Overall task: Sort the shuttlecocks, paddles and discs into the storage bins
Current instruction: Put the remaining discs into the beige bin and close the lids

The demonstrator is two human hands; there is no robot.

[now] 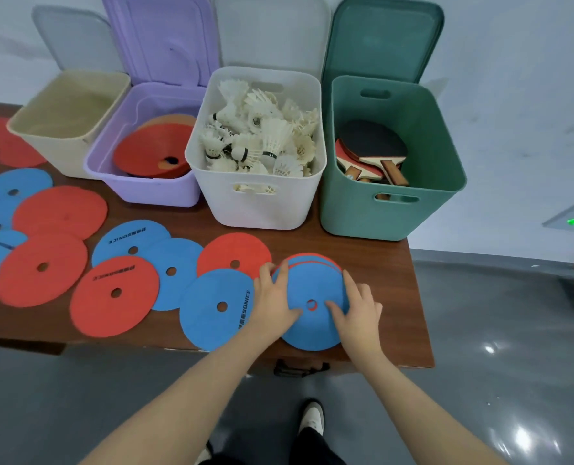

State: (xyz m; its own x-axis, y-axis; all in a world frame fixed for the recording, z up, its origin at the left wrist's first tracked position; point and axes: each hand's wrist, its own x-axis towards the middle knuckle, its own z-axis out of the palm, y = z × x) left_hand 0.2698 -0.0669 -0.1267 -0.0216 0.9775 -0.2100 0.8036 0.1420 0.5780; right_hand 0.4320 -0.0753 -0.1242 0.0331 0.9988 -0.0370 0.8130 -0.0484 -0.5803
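A small stack of discs [312, 286], blue on top with red edges showing beneath, lies near the table's front right. My left hand [274, 297] rests on its left side and my right hand [358, 307] on its right side, fingers spread flat on the top disc. Several loose red and blue discs [116, 293] cover the table to the left. The purple bin [144, 189] holds red discs. Shuttlecocks fill the white bin [258, 209]. In the green bin [389, 213] lie the paddles [371, 152].
A beige bin [44, 139] stands at the back left with nothing visible inside. Lids lean on the wall behind each bin. The brown table [410, 297] ends just right of my right hand. Grey floor and my shoes are below.
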